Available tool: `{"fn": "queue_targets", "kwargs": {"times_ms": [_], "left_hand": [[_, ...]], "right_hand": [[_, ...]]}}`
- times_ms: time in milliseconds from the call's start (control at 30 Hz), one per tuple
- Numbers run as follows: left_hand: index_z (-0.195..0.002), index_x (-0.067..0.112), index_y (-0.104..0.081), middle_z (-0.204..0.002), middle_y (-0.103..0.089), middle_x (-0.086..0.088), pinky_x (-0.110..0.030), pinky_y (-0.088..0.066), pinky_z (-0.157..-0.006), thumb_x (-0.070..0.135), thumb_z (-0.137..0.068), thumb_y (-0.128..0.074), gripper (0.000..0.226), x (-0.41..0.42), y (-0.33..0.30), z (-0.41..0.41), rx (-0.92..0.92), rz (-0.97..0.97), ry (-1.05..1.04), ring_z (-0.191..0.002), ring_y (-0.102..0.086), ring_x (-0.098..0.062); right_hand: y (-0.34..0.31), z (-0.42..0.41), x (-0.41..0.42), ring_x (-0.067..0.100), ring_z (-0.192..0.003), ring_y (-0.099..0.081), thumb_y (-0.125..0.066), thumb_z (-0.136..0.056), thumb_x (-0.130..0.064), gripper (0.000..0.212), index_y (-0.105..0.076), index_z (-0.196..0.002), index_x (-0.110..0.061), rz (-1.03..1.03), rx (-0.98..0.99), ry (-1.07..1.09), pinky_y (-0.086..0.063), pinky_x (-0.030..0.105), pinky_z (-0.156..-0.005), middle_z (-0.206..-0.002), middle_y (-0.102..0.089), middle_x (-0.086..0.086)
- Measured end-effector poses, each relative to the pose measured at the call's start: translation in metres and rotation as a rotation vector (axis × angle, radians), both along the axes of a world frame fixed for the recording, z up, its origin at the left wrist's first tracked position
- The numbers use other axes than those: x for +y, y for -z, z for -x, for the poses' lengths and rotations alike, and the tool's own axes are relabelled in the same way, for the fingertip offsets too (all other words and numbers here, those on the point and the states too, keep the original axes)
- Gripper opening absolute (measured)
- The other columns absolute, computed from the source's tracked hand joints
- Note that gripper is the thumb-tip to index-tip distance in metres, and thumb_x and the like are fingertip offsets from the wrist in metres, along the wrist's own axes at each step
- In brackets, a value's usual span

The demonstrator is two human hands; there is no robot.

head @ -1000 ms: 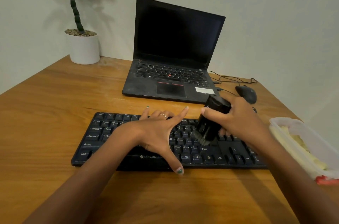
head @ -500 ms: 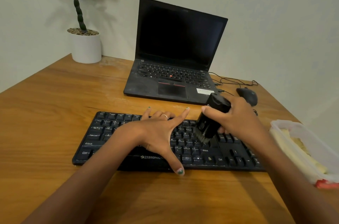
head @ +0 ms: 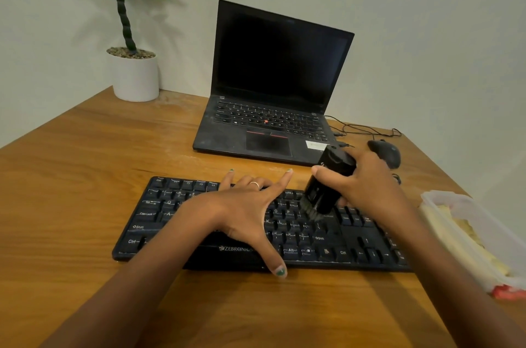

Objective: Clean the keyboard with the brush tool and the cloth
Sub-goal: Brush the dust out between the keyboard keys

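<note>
Keyboard [head: 199, 222], black, lies flat on the wooden table [head: 71, 176] directly before the person, long edge parallel to the near table edge, brand lettering on its front lip. Behind it, apart from it, stands an open black laptop [head: 273, 85], screen dark. A potted plant [head: 133, 74] in a white pot sits at the far left by the wall. At the right table edge, beside the keyboard's right end, rests a clear plastic container [head: 461, 222] with pale yellow contents; what they are cannot be told.

Left hand [head: 244, 214] lies flat on the keyboard's middle, fingers straight and spread wide, thumb reaching over the front lip, a ring on one finger; it holds nothing and presses the keys.

Right hand [head: 367, 185] is curled round the brush tool [head: 327, 185], a black block held tilted, thumb across its upper face. Bristles at its lower end touch the keys right of the letter block.

A black mouse [head: 385, 152] sits behind the right hand, cable trailing to the laptop.
</note>
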State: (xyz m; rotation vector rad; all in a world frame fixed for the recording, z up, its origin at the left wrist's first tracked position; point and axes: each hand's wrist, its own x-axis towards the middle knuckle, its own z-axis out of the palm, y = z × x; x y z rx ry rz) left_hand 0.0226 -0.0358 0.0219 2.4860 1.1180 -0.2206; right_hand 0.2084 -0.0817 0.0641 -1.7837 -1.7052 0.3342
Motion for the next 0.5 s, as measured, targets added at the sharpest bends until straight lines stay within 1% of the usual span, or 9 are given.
{"fn": "queue_targets", "kwargs": {"times_ms": [67,100,200,233,300,333,433,467,500], "left_hand": [[-0.138,0.041,0.038,-0.163,0.007,0.001,-0.056,0.021,-0.112,0.074,-0.057,-0.074,0.142,0.001,0.002,0.000,0.020,-0.018,-0.019,-0.147,0.015,-0.020],[-0.139,0.041,0.038,-0.163,0.006,0.000,-0.056,0.022,-0.112,0.075,-0.056,-0.074,0.143,0.001,0.003,0.001,0.030,-0.025,-0.029,-0.147,0.015,-0.020],[-0.139,0.039,0.037,-0.163,0.004,-0.002,-0.056,0.021,-0.112,0.078,-0.055,-0.072,0.143,0.002,0.005,0.001,0.042,-0.036,-0.036,-0.148,0.013,-0.022],[-0.139,0.039,0.037,-0.163,0.004,-0.002,-0.056,0.021,-0.112,0.078,-0.055,-0.072,0.144,0.002,0.004,0.001,0.041,-0.036,-0.035,-0.148,0.013,-0.022],[-0.139,0.039,0.038,-0.163,0.004,-0.002,-0.056,0.021,-0.112,0.078,-0.055,-0.072,0.144,0.003,0.004,0.001,0.041,-0.036,-0.034,-0.148,0.013,-0.022],[-0.139,0.039,0.038,-0.163,0.003,-0.002,-0.056,0.021,-0.112,0.078,-0.055,-0.072,0.144,0.002,0.004,0.001,0.040,-0.039,-0.033,-0.148,0.013,-0.022],[-0.139,0.038,0.038,-0.163,0.002,-0.001,-0.056,0.021,-0.112,0.078,-0.055,-0.071,0.143,0.002,0.004,0.002,0.036,-0.042,-0.027,-0.148,0.012,-0.021],[-0.139,0.038,0.038,-0.163,0.002,-0.001,-0.056,0.021,-0.112,0.078,-0.055,-0.071,0.143,0.002,0.003,0.002,0.036,-0.042,-0.026,-0.148,0.011,-0.021],[-0.139,0.038,0.038,-0.163,0.002,-0.001,-0.056,0.020,-0.113,0.079,-0.055,-0.071,0.143,0.002,0.003,0.002,0.037,-0.042,-0.027,-0.148,0.011,-0.021]], "right_hand": [[0.001,-0.001,0.003,0.010,-0.071,-0.055,-0.065,-0.083,-0.035,0.024,-0.049,-0.091,-0.019,-0.072,-0.125,0.078,-0.048,0.017,-0.057,-0.078,-0.053,-0.008],[0.002,-0.001,0.004,0.010,-0.072,-0.056,-0.066,-0.083,-0.035,0.023,-0.050,-0.090,-0.020,-0.088,-0.113,0.067,-0.049,0.019,-0.057,-0.078,-0.054,-0.008],[0.002,0.005,0.005,0.008,-0.067,-0.061,-0.067,-0.082,-0.031,0.019,-0.051,-0.079,-0.022,-0.005,0.066,-0.031,-0.053,0.018,-0.051,-0.077,-0.060,-0.005],[0.002,0.004,0.007,0.010,-0.069,-0.062,-0.067,-0.082,-0.032,0.019,-0.052,-0.081,-0.021,-0.013,0.060,-0.016,-0.055,0.022,-0.055,-0.078,-0.060,-0.004],[0.003,0.002,0.013,0.015,-0.076,-0.061,-0.067,-0.082,-0.033,0.023,-0.055,-0.090,-0.016,-0.089,-0.037,0.060,-0.056,0.032,-0.067,-0.080,-0.060,-0.004],[0.005,0.003,0.015,0.015,-0.074,-0.061,-0.067,-0.082,-0.033,0.024,-0.056,-0.090,-0.014,-0.113,-0.048,0.064,-0.056,0.032,-0.065,-0.079,-0.060,-0.003],[0.007,0.010,0.018,0.006,-0.050,-0.059,-0.067,-0.082,-0.033,0.020,-0.057,-0.083,-0.016,-0.043,0.080,-0.039,-0.049,0.019,-0.044,-0.069,-0.062,-0.002],[0.008,0.011,0.019,0.004,-0.049,-0.059,-0.067,-0.082,-0.033,0.020,-0.057,-0.083,-0.016,-0.035,0.080,-0.039,-0.049,0.018,-0.044,-0.068,-0.062,-0.002],[0.008,0.010,0.022,0.003,-0.054,-0.060,-0.067,-0.082,-0.033,0.021,-0.058,-0.084,-0.015,-0.056,0.041,-0.017,-0.052,0.021,-0.049,-0.070,-0.062,-0.003]]}}
